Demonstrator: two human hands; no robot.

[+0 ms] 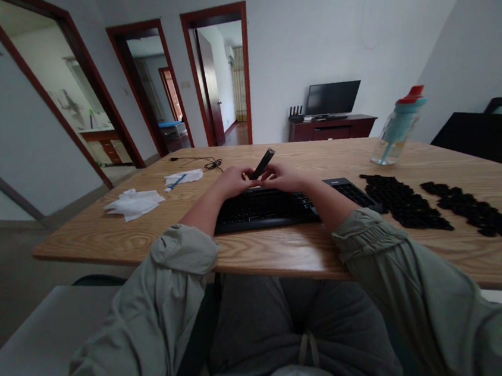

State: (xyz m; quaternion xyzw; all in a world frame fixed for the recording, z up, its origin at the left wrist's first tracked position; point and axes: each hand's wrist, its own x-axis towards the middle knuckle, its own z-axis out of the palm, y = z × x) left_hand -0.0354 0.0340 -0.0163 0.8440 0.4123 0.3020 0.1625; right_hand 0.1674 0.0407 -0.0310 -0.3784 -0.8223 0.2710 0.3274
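A black keyboard [271, 210] lies along the near edge of the wooden table, under my hands and forearms. Above its far edge, my left hand [233, 181] and my right hand [284, 177] meet, fingers curled inward. Between them a short black stick-shaped object [264, 162] slants up to the right. Both hands appear closed around its lower end, which the fingers hide. Its exact kind does not show. To the right of the keyboard, small black pieces that look like keycaps lie in two groups, a larger group [402, 201] and a narrower group [475, 207].
Crumpled white tissues [133, 204] lie at the left of the table [195, 251], with a blue-handled brush [176, 183] on another tissue behind. A coiled black cable [213, 164] is near the far edge. At the right rear stands a water bottle [397, 128] with a red lid.
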